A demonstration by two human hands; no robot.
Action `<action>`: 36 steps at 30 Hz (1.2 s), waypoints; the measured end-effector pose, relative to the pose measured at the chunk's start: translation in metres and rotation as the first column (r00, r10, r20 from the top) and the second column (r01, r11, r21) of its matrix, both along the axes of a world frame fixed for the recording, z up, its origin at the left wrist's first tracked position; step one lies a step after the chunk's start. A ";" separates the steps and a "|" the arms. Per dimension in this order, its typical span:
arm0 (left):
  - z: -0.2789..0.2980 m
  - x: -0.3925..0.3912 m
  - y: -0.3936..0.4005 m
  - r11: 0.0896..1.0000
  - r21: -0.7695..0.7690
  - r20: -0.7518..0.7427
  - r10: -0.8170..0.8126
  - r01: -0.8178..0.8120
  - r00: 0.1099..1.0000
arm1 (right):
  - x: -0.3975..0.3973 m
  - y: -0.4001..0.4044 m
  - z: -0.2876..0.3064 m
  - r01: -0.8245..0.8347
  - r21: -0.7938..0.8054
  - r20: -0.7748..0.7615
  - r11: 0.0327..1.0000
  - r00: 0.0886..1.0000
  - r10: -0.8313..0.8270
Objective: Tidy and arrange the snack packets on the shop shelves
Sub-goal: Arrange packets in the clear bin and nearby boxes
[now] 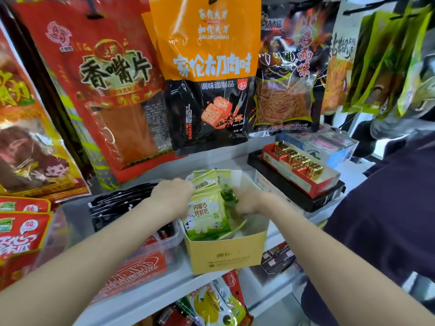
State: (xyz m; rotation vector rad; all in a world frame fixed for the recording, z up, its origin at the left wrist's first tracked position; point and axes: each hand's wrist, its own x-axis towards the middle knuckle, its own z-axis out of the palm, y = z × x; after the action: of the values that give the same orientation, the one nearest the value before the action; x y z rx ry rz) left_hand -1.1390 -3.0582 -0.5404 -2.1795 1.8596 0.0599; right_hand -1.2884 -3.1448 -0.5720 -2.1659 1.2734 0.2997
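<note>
Both my hands were down in the yellow cardboard box [227, 254] at the centre of the frame, on the white shelf [277, 229]. My left hand [173, 196] had its fingers curled round the top of the green-and-white snack packets [207, 214] standing in the box. My right hand [250, 200] gripped the same bunch from the right, fingers tucked out of sight among them. Above hung a red packet [110, 90] and an orange-and-black packet [207, 76].

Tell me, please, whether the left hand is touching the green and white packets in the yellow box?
Touching: the head view shows the left hand gripping the green and white packets standing in the yellow box.
</note>
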 end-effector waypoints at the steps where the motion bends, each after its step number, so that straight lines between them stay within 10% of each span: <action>1: -0.001 0.002 0.001 1.000 0.000 -0.005 0.006 -0.006 1.000 | -0.002 -0.001 -0.002 0.066 0.054 0.107 0.996 0.992 -0.072; 6: -0.005 0.003 0.003 1.000 -0.016 -0.021 -0.024 0.023 1.000 | -0.002 -0.004 -0.003 0.197 0.211 0.351 0.957 0.899 -0.263; 17: 0.001 -0.009 0.003 1.000 0.002 -0.063 -0.016 0.016 0.998 | 0.008 0.027 0.007 0.048 -0.502 0.097 0.864 0.995 0.001; 26: 0.004 -0.019 0.014 0.995 -0.100 0.027 0.010 -0.008 1.000 | -0.023 0.031 0.043 0.167 -0.469 0.236 0.868 0.970 -0.059; 31: 0.008 -0.015 0.019 0.995 -0.100 0.005 0.016 -0.015 1.000 | -0.041 0.050 0.046 0.306 -0.649 0.436 0.696 0.900 0.011; 36: 0.008 -0.011 0.026 0.987 -0.153 -0.014 -0.051 0.048 0.999 | -0.023 0.057 0.041 0.069 -0.630 0.265 0.773 0.955 0.131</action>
State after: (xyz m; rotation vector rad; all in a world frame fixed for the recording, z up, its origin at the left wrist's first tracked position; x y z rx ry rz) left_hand -1.1503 -3.0324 -0.5320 -2.2366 1.9874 -0.0762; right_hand -1.3109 -3.0880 -0.5310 -2.6553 1.2772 -0.5182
